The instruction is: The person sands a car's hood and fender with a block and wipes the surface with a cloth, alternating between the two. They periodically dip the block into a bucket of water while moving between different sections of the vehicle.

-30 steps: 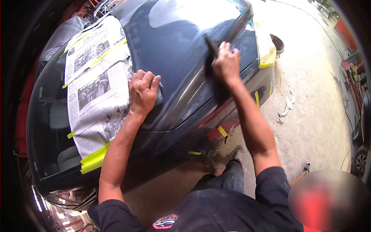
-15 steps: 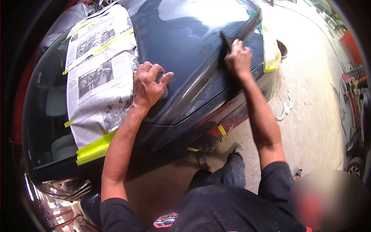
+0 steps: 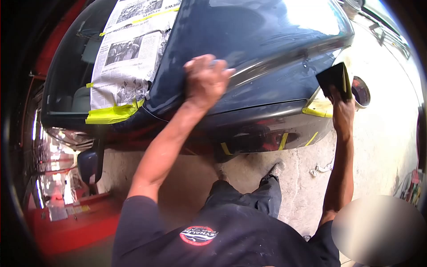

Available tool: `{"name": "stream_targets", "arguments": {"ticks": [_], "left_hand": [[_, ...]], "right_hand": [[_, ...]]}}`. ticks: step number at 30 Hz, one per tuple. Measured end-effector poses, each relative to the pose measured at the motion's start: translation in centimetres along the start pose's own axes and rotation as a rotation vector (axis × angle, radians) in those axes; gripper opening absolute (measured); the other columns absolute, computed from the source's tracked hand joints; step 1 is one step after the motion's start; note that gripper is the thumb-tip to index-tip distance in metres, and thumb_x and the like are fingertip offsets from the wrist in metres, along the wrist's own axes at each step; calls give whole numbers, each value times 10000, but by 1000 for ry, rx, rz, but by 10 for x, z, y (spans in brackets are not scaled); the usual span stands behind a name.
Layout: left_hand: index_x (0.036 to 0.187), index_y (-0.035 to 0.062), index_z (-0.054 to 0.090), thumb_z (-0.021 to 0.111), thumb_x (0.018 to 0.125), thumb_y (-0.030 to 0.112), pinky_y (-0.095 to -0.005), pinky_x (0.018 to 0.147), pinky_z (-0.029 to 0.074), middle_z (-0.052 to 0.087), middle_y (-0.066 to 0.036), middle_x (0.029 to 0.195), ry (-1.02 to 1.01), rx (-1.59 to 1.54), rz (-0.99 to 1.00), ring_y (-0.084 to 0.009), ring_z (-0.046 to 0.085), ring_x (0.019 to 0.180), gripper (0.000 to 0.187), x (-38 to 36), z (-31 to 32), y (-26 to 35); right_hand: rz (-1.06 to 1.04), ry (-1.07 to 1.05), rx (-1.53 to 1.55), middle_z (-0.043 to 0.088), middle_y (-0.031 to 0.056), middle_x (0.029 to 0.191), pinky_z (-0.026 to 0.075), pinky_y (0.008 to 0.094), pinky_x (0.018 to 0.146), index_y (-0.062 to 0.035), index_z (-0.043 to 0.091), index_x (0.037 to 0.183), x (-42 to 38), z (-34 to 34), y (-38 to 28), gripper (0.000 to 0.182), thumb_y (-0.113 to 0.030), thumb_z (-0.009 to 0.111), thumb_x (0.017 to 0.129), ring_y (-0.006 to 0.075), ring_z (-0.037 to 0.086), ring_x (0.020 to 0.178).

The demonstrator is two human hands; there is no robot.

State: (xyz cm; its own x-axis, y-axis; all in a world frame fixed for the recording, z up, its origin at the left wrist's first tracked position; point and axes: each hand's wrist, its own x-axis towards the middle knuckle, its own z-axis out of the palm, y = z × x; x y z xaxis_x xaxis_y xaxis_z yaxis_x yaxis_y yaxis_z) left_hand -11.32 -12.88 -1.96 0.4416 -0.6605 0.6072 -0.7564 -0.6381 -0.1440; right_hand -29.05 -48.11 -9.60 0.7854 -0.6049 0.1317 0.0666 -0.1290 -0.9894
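As the right hand gripped a folded black sheet by its near edge, seemingly leaving its face free, a bucket stood to its right; farther, leftward, the left hand curled over the hood, contents too blurred to tell; taped newspaper likely shielded the windshield.

My left hand is pure blur, lol
Can't see my palm at all; might be something bluish between the fingers, but I wouldn't swear to it. My right hand covers the lower end of the dark flat piece. The newspaper and hood both get chopped by the top edge, small print's too tiny to read, and the bucket's insides are too dark.
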Motion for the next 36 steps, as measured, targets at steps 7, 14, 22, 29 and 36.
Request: {"name": "stream_targets", "arguments": {"ticks": [7,14,22,29,36], "left_hand": [[836,214,682,634,902,174,-493,921,420,641,-59,1021,113,30,120,-268,592,1033,90,99,124,142],[832,236,703,685,816,210,-449,892,407,627,-25,1000,103,17,104,-226,563,979,35,24,56,72],[992,197,752,849,830,227,-469,919,445,622,-81,1056,88,270,-158,-303,611,1027,191,-148,-67,-64],[965,145,739,714,990,367,-459,859,472,652,-67,987,350,535,-406,-311,630,972,226,-212,-103,-142],[980,188,725,635,1028,438,-474,900,444,651,-55,991,581,580,-453,-296,623,990,270,-215,-77,-143]], "right_hand": [[-66,-136,-159,699,90,1188,584,333,791,-8,582,1435,1,-41,42,390,-204,591,1099,154,686,940],[-155,-241,-269,735,100,1135,524,330,912,-3,638,1366,16,22,-21,488,-245,789,970,177,661,990],[-651,-440,-826,699,156,1001,449,476,915,-51,648,1103,61,89,-37,428,-369,829,881,387,623,1006],[-1062,-500,-961,615,104,1089,396,493,962,-71,670,1109,104,122,-17,451,-420,813,861,352,554,1105],[-1018,-721,-938,628,112,1063,379,525,998,-69,659,1072,-16,282,-81,431,-409,826,864,358,539,1136]]}}
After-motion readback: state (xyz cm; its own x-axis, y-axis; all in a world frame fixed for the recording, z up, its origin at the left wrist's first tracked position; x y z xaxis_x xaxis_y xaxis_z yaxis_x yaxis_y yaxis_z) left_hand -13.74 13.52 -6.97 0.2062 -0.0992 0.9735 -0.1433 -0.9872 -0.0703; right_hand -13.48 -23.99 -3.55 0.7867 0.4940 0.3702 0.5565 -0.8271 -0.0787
